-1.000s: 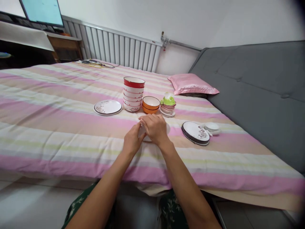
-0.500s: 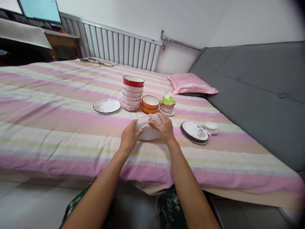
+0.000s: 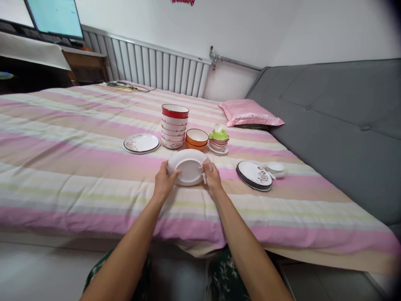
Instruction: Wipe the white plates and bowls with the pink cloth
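Bowl stack [image 3: 174, 126] and orange bowls [image 3: 196, 139] are blocking straight ahead, plates [image 3: 253, 176] crowding the right; striped bed [image 3: 62, 167] lying open leftward.

A: Where did the held plate [image 3: 188, 169] sit?
B: Above the bed [image 3: 62, 167], between both hands. Bowl stack [image 3: 174, 131] behind it, single plate [image 3: 141, 143] to its left.
A: And right?
B: Plate stack [image 3: 253, 175]; pillow [image 3: 249, 113] farther behind.

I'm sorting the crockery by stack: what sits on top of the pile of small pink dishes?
A light green piece tops the small pink dishes, with something pale on it. What it is, or whether anything lies inside, cannot be seen.
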A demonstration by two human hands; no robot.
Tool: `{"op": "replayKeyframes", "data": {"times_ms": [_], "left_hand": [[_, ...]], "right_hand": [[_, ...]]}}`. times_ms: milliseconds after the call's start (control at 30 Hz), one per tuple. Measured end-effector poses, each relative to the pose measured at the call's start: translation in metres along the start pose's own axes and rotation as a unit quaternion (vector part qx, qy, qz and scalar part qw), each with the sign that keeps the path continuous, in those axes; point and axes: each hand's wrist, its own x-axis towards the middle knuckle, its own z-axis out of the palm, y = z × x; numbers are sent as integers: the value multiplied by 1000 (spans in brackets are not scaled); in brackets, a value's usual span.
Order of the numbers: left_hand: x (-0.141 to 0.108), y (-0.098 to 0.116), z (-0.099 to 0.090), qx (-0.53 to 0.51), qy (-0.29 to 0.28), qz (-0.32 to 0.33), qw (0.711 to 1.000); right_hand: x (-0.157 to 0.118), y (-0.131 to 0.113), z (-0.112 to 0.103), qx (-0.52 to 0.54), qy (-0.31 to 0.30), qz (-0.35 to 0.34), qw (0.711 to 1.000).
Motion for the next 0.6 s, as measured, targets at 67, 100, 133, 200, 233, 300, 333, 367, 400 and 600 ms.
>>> {"op": "replayKeyframes", "data": {"times_ms": [67, 100, 133, 200, 233, 300, 333, 367, 400, 600], "left_hand": [[-4, 1, 5, -22, 3, -5, 1000], [-7, 1, 8, -33, -1, -10, 999], [-10, 1, 12, -38, -11, -17, 999], [-17, 1, 19, -22, -42, -29, 998], [-21, 1, 23, 0, -63, -29, 998], [-26, 2, 28, 66, -91, -11, 994], [-28, 3, 29, 96, -93, 2, 991], [-28, 4, 29, 117, -83, 17, 990], [-28, 7, 29, 124, -63, 31, 990], [-21, 22, 14, 70, 30, 193, 978]], "right_hand": [[0, -14, -3, 15, 22, -28, 999], [1, -22, -6, 14, 20, -48, 999], [1, -31, -10, 8, 18, -69, 997], [1, -48, -19, -32, 8, -111, 993], [0, -55, -24, -67, -2, -129, 989], [-2, -65, -31, -131, -34, -157, 978], [-4, -68, -33, -158, -49, -168, 972], [-5, -69, -34, -179, -61, -178, 966], [-7, -70, -34, -198, -71, -189, 959], [-12, -72, -25, -309, -99, -258, 910]]}}
